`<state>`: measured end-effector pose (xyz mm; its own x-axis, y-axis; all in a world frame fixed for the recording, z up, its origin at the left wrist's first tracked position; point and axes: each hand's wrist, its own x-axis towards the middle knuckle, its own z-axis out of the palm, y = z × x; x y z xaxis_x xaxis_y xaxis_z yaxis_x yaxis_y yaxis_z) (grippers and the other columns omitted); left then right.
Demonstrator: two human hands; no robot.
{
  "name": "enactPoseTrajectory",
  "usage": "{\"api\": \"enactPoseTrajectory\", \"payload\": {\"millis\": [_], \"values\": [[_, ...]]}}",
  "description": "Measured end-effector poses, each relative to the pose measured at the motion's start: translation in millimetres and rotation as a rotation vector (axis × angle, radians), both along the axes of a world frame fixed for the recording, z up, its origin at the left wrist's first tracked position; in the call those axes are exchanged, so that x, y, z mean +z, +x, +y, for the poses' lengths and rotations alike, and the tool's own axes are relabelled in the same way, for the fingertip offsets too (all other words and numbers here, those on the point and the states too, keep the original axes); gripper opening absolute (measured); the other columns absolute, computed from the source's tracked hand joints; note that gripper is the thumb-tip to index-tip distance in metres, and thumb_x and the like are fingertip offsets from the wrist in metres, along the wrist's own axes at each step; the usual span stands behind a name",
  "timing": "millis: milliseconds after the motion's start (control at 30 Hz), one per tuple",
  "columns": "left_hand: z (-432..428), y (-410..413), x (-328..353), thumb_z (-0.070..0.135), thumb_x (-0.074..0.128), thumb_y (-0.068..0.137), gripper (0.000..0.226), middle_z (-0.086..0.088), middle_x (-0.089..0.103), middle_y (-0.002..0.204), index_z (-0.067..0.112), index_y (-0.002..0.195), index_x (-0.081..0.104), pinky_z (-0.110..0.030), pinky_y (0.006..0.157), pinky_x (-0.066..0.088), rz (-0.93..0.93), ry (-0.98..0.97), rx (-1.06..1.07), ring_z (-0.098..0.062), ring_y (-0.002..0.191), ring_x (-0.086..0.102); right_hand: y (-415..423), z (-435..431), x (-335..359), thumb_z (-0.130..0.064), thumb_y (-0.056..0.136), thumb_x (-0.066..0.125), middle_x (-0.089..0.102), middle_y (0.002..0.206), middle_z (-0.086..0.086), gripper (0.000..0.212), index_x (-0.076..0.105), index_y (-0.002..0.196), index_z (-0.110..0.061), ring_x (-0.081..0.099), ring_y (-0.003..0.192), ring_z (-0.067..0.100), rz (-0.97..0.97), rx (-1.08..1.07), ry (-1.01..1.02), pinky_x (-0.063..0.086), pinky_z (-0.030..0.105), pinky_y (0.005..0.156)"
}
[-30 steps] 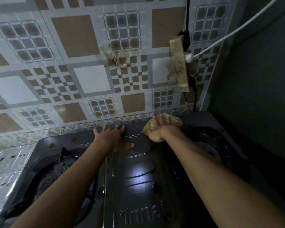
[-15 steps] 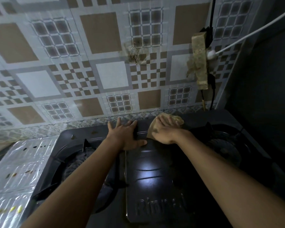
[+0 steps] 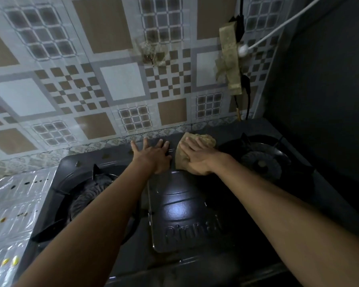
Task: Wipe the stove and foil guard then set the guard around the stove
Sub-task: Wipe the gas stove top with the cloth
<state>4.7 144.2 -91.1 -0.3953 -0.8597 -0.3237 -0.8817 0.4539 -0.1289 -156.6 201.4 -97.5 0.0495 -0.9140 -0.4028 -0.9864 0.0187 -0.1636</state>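
While the left hand (image 3: 153, 157) lies flat, fingers spread, bracing the stove (image 3: 182, 206) near its back edge, the right hand (image 3: 198, 159) presses a soft, pliable cloth (image 3: 203, 139) flat; the flimsy foil guard (image 3: 13, 204) lies off the stove's left edge.

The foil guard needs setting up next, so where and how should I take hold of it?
A judgement: the foil guard lies flat left of the stove. Pinch its bare edge nearest the left burner, coming from above, since the sheet is thin and flat. Its far edges are out of view.
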Motion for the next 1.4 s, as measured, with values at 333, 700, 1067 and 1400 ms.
{"api": "enactPoseTrajectory", "payload": {"millis": [333,700,1067,1400], "values": [[7.7,-2.8,-5.0,0.051,0.021,0.099,0.063,0.007,-0.009,0.164,0.034,0.154,-0.004,-0.075,0.104,-0.012,-0.012,-0.017,0.034,-0.037,0.147,-0.017,16.8,91.5,-12.5,-0.045,0.098,0.035,-0.015,0.168,-0.003,0.073,0.001,0.16,-0.03,-0.019,0.153,0.022,-0.123,-0.002,-0.164,-0.009,0.044,0.123],[86.7,-17.8,5.0,0.044,0.022,0.103,0.058,0.006,0.0,0.165,0.03,0.156,0.003,-0.071,0.112,-0.002,0.013,-0.071,-0.047,-0.037,0.149,-0.011,18.8,180.7,-17.1,-0.044,0.097,0.04,-0.014,0.168,0.001,0.077,0.001,0.161,-0.027,-0.018,0.153,0.023,-0.161,0.078,-0.178,-0.006,0.049,0.122],[189.1,-53.1,-4.5,0.05,0.028,0.1,0.063,0.003,0.004,0.165,0.03,0.155,0.006,-0.067,0.115,0.004,0.078,0.018,0.02,-0.037,0.149,-0.007,-24.4,271.5,-26.8,-0.04,0.097,0.038,-0.008,0.169,-0.003,0.075,0.003,0.161,-0.024,-0.013,0.154,0.02,-0.156,0.123,-0.233,-0.001,0.05,0.123],[210.9,-53.7,-12.3,0.048,0.024,0.1,0.063,0.008,-0.011,0.164,0.035,0.154,-0.007,-0.07,0.112,0.0,0.098,0.063,0.133,-0.039,0.148,-0.012,-80.8,303.4,-24.1,-0.034,0.099,0.036,-0.005,0.168,-0.009,0.069,0.005,0.161,-0.03,-0.011,0.154,0.012,-0.123,0.032,-0.291,-0.003,0.038,0.124]]}}
